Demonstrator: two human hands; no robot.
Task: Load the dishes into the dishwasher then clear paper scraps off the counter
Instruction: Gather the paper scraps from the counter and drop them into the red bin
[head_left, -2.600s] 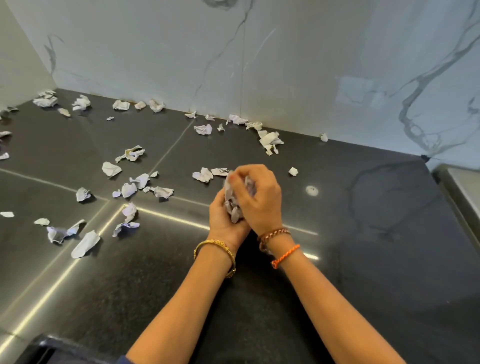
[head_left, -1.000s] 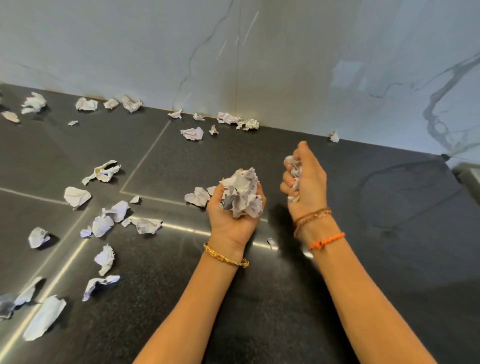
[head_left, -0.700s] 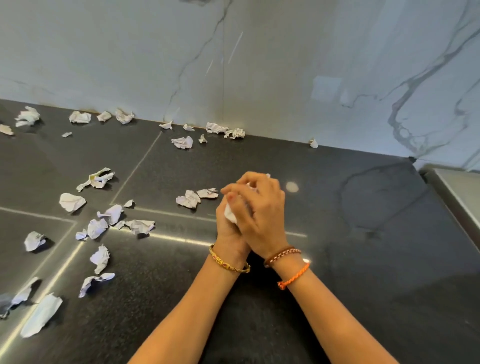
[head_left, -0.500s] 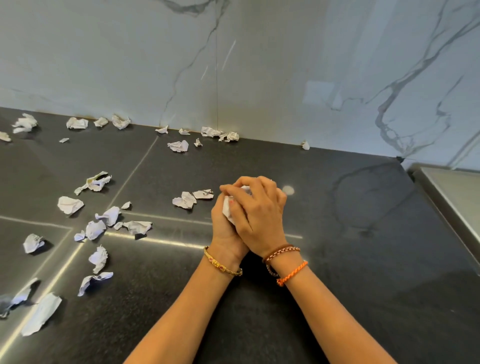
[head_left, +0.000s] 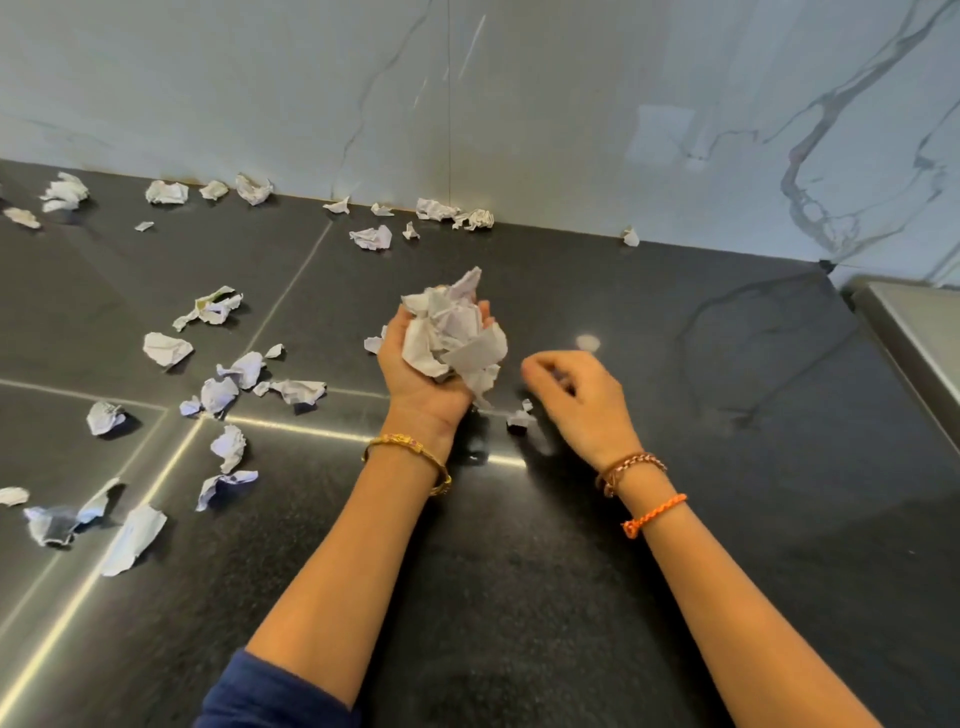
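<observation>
Paper scraps lay scattered over the dark counter, mostly left. Sweeping them together before lifting would likely serve best. The left hand, fingers curled upward, cupped a crumpled wad; the right hand hovered loosely curled, holding nothing visible.

A loose wad of crumpled white paper sat in my upturned left grip, my fingers curled around it, its torn corners sticking up and spilling over my palm toward the right. One small scrap lay on the dark table just below the wad, close beside my right grip, whose fingers were loosely curled and held nothing. Many more crumpled scraps lay scattered across the table's left half, and others sat along its back edge.
</observation>
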